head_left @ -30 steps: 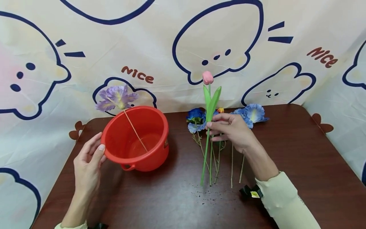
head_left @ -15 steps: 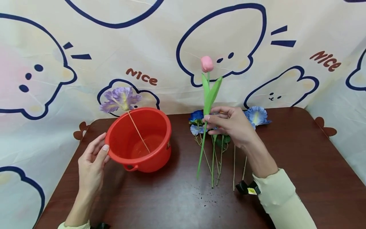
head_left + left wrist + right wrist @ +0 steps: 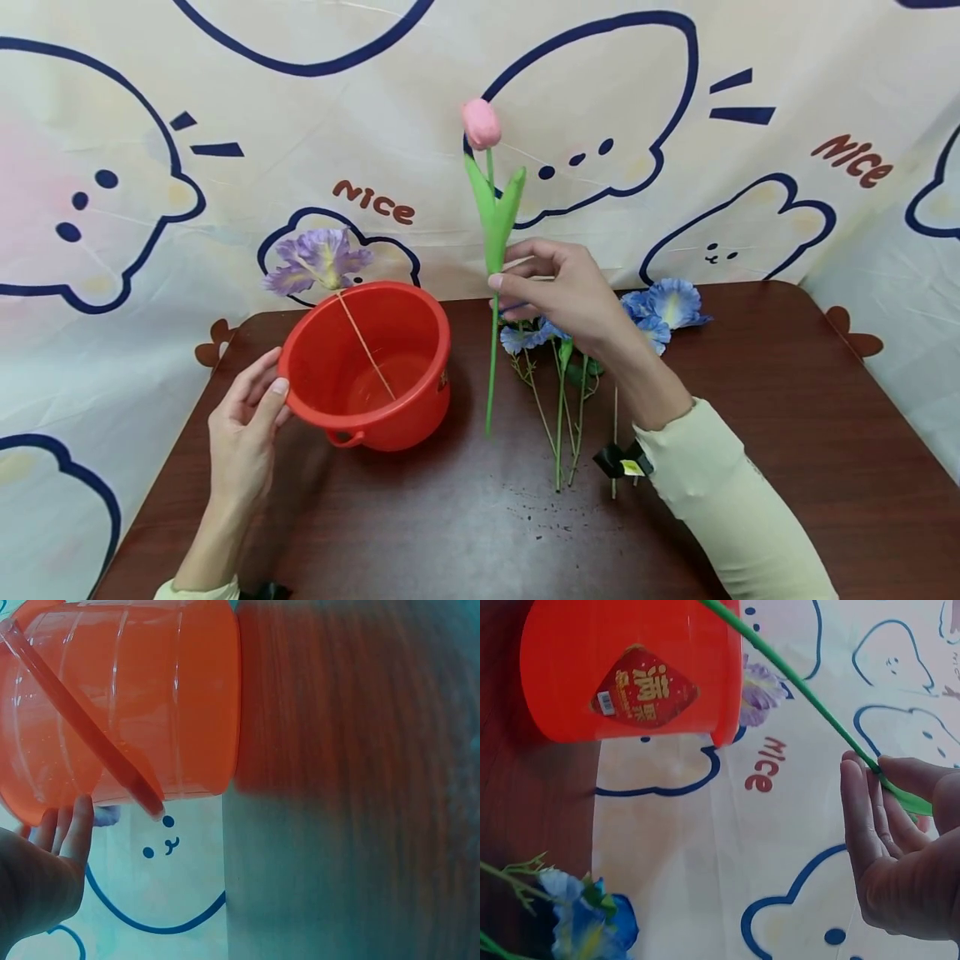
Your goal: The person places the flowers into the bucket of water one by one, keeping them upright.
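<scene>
My left hand grips the rim of a red plastic bucket at its left side, thumb over the edge. The bucket stands on the table, and a purple iris leans in it, its stem crossing the inside. My right hand pinches the stem of a pink tulip between thumb and fingers. Raised above the table, the tulip is nearly upright, to the right of the bucket and apart from it. In the right wrist view, its green stem runs from my fingertips across in front of the bucket.
Several blue flowers with long stems lie on the brown table at the back right, partly hidden by my right hand and arm. Dark crumbs are scattered near the front. A cartoon-printed cloth hangs behind the table.
My right hand has lifted the tulip off the other flowers and carried it up and left towards the bucket. My left hand keeps its hold on the bucket.
</scene>
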A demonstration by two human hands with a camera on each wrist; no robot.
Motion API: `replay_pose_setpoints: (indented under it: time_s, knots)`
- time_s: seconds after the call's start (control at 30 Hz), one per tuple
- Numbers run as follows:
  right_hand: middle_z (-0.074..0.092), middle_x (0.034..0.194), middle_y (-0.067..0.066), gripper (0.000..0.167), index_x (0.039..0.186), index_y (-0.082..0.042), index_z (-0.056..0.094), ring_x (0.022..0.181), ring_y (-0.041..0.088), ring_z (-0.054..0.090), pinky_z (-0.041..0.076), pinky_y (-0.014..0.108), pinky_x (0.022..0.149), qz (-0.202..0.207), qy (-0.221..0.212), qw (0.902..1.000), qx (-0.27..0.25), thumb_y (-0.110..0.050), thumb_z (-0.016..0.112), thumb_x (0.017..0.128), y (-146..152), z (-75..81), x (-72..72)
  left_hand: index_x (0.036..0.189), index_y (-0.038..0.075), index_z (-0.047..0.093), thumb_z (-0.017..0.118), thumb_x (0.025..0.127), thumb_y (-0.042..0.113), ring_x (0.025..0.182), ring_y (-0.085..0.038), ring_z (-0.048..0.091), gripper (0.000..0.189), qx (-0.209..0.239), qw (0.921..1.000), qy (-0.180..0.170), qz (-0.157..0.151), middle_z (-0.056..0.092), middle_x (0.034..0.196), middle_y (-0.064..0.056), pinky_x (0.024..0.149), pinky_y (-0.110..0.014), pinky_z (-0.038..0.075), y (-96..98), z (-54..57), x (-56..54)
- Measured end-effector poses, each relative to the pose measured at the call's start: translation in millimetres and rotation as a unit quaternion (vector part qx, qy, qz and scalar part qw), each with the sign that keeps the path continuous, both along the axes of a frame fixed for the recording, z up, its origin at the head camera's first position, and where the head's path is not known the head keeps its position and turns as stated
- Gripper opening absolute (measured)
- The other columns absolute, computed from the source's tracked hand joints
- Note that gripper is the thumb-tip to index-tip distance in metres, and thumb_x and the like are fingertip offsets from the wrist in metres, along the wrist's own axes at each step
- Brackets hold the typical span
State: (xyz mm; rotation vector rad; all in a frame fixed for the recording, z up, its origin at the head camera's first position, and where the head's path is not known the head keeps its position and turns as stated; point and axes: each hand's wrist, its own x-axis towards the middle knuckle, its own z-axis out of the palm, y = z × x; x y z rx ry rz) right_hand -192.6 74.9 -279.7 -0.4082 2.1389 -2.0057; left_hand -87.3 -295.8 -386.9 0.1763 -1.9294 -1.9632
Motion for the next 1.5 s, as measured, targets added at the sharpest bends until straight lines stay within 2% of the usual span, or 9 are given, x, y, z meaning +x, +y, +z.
replay_pose_setpoints:
  time_s: [0.13, 0.33, 0.67, 1.1, 1.27, 1.5]
  knots:
    - [0.077, 0.113, 0.020, 0.031, 0.129, -0.006, 0.070, 0.089, 0.027, 0.082, 0.070, 0.043, 0.080, 0.005, 0.018, 0.9998, 0.008, -0.014, 0.077, 0.100, -11, 10.0, -3.3, 0.153, 0.006, 0.057, 0.064, 0.107, 0.007, 0.110, -0.007, 0.077, 0.046, 0.000, 1.0000, -0.001, -0.001, 0.072, 0.130, -0.002, 0.085, -0.021, 0.064, 0.0, 0.0, -1.0]
    - [0.075, 0.113, 0.023, 0.029, 0.128, -0.005, 0.070, 0.091, 0.030, 0.081, 0.069, 0.044, 0.081, 0.014, 0.036, 0.9992, -0.011, -0.011, 0.076, 0.100, -29, 23.9, -9.0, 0.152, 0.007, 0.058, 0.064, 0.107, 0.006, 0.111, -0.007, 0.077, 0.046, -0.001, 1.0000, -0.002, 0.000, 0.072, 0.131, -0.002, 0.085, -0.021, 0.064, -0.3, 0.0, -1.9]
    - [0.076, 0.108, 0.018, 0.027, 0.127, -0.005, 0.072, 0.094, 0.028, 0.080, 0.070, 0.042, 0.080, 0.037, 0.099, 0.9940, -0.028, -0.009, 0.075, 0.101, -62, 46.2, -8.8, 0.153, 0.006, 0.057, 0.063, 0.107, 0.006, 0.112, -0.007, 0.077, 0.046, 0.000, 1.0000, -0.002, 0.000, 0.072, 0.132, -0.001, 0.085, -0.021, 0.064, 1.2, 0.3, -1.9]
    - [0.076, 0.107, 0.014, 0.027, 0.126, -0.004, 0.072, 0.094, 0.022, 0.080, 0.070, 0.039, 0.080, 0.055, 0.123, 0.9906, -0.022, -0.010, 0.076, 0.100, -94, 65.0, -13.2, 0.153, 0.007, 0.057, 0.064, 0.107, 0.008, 0.112, -0.006, 0.076, 0.047, -0.006, 0.9999, -0.011, 0.004, 0.071, 0.133, 0.000, 0.084, -0.020, 0.064, 2.3, 0.1, -1.4]
    - [0.075, 0.106, 0.015, 0.027, 0.128, -0.003, 0.072, 0.092, 0.023, 0.080, 0.070, 0.037, 0.078, 0.068, 0.115, 0.9909, -0.016, -0.008, 0.074, 0.101, -107, 63.6, -17.9, 0.153, 0.007, 0.057, 0.065, 0.107, 0.008, 0.112, -0.005, 0.076, 0.047, -0.008, 0.9999, -0.012, 0.008, 0.071, 0.133, 0.000, 0.084, -0.020, 0.064, 0.8, -0.5, -1.1]
    - [0.074, 0.111, 0.014, 0.027, 0.128, -0.006, 0.072, 0.097, 0.025, 0.079, 0.069, 0.030, 0.078, 0.080, 0.075, 0.9939, 0.013, -0.008, 0.075, 0.101, -124, 48.2, -23.6, 0.153, 0.008, 0.058, 0.064, 0.107, 0.008, 0.112, -0.005, 0.076, 0.047, -0.013, 0.9997, -0.017, 0.009, 0.071, 0.133, 0.000, 0.083, -0.019, 0.064, -0.2, -1.9, 0.6]
